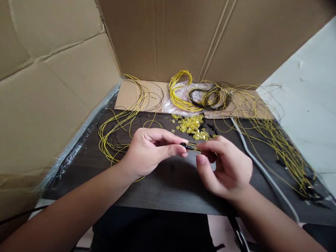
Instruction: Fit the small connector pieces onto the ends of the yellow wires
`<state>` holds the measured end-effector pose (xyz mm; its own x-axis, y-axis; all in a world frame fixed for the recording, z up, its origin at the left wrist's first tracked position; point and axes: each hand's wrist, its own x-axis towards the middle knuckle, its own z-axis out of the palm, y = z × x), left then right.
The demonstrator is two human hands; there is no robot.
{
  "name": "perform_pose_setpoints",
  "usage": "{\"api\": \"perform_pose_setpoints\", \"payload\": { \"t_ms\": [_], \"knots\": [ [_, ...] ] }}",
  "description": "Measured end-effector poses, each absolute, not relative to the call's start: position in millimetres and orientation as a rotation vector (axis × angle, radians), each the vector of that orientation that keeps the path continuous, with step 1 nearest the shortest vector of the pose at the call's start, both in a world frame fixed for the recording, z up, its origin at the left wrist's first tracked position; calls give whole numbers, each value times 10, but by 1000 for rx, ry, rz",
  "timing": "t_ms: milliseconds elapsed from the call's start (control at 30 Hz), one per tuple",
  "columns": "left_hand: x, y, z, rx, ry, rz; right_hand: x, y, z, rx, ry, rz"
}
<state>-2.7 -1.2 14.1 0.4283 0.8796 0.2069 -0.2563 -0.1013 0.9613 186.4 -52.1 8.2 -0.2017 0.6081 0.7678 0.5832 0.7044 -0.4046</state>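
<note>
My left hand pinches a small black connector-like part between thumb and fingertips, above the dark tabletop. Thin yellow and dark wires run from that part toward my right hand. The fingers of my right hand are curled around these wires, with the thumb a little apart from the forefinger. Just beyond my hands lies a pile of small clear yellow plastic pieces, with small black pieces at its right side.
Loose yellow wires spread at left. Coiled yellow wire and coiled black wire rest on a plastic bag at the back. More yellow wires with black ends lie at right, past a grey cable. Cardboard walls enclose the table.
</note>
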Motion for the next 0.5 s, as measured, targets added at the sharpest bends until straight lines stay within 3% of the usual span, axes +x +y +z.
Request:
{"api": "perform_pose_setpoints", "payload": {
  "t_ms": [500],
  "knots": [
    [-14,-17,145,1337,643,1048,1840,-540,94,-949,-1907,-92]
  ]
}}
